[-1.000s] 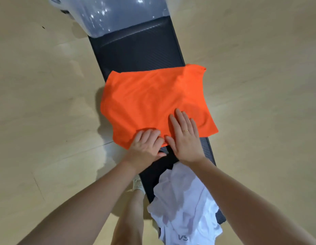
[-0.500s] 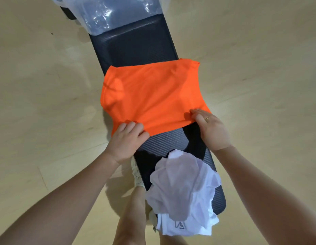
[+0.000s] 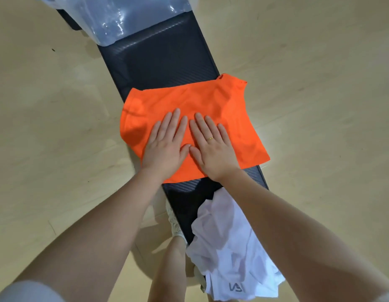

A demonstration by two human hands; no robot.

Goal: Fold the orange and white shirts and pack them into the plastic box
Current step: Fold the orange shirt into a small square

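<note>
1. Orange shirt (image 3: 189, 105) is lying across the middle of a black padded bench (image 3: 163, 59), already folded into a rough rectangle, with both side edges hanging a bit past the bench.
2. Left hand (image 3: 165, 144) is flat on the shirt, palm down, fingers stretched out and together, not gripping anything.
3. Right hand (image 3: 211, 147) is doing the same right beside it, thumbs touching or nearly so. There's a gold ring (image 3: 210, 139) on one finger.
4. White shirt (image 3: 230, 253) is a crumpled heap on the near end of the bench, spilling off the edge, grey logo showing near the bottom.
5. Plastic box (image 3: 115, 16) sits at the far end of the bench, clear and shiny; the glare means I can't really tell what's inside.
6. Everything stands on a pale wood floor (image 3: 47, 127).
</note>
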